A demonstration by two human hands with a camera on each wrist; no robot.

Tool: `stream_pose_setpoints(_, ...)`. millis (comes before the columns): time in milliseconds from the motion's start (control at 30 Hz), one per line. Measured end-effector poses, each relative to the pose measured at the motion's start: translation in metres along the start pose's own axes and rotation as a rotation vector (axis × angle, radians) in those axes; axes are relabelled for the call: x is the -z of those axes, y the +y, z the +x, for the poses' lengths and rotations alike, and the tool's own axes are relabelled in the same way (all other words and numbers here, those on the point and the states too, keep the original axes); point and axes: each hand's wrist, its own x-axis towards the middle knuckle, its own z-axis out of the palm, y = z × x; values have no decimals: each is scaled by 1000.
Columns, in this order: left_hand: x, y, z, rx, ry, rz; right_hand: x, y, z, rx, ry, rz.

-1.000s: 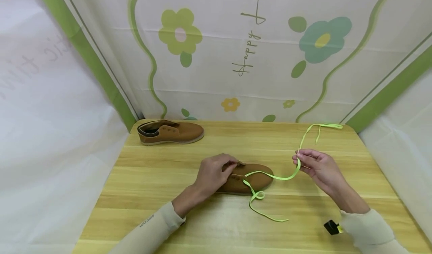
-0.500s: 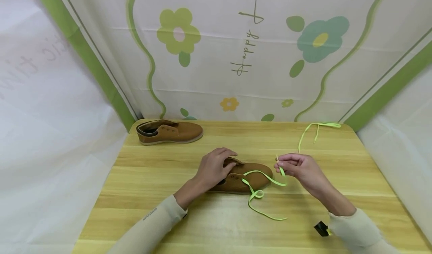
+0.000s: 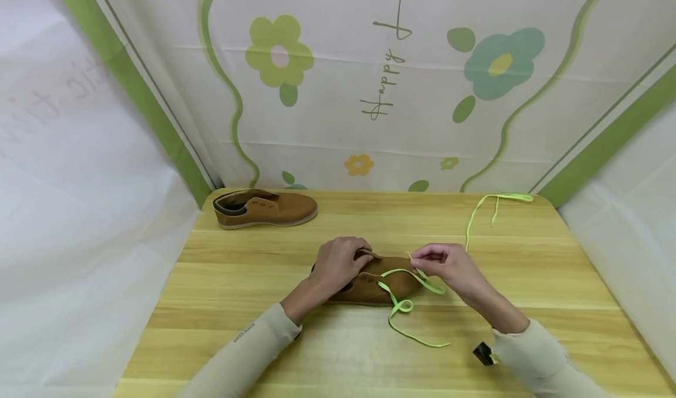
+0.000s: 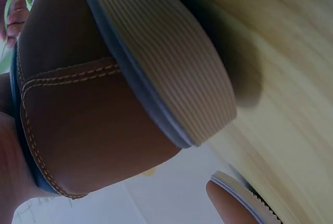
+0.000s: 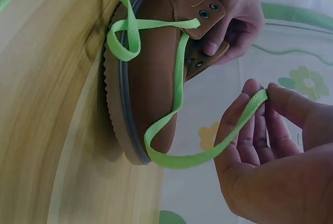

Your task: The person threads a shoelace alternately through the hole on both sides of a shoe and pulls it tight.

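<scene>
A brown leather shoe sits on the table, toe to the right. My left hand grips its far eyelet flap; in the right wrist view the thumb presses that flap. One neon-green shoelace passes through an eyelet of the near flap. Between thumb and fingers, my right hand pinches one end of this lace above the toe, and the lace sags in a loop below. Its other end trails, with a small loop, onto the table in front of the shoe. The left wrist view shows the heel and ribbed sole close up.
A second brown shoe without a lace stands at the back left of the table. Another green lace lies at the back right. A printed cloth backdrop rises behind the table.
My right hand has moved left with the lace end, from right of the shoe to above its toe. My left hand has shifted its fingers slightly at the far flap.
</scene>
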Motion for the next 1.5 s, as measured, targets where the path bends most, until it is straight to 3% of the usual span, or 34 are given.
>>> stream_pose_setpoints(167,-2,0,2,38,1,-22,-6,3,7,-9,1,-103)
stream_pose_setpoints(600,-4,-1,12,183,-30,-125,-23,7,27,33,-12,-183)
stream_pose_setpoints(867,-3,-2,15,216,-67,-182,-30,8,37,27,8,-254)
stream_pose_setpoints(1167,-2,-1,16,232,-76,-177,-40,7,47,11,33,-344)
stream_pose_setpoints(1500,-2,0,14,224,-76,-171,-47,5,51,-12,63,-353)
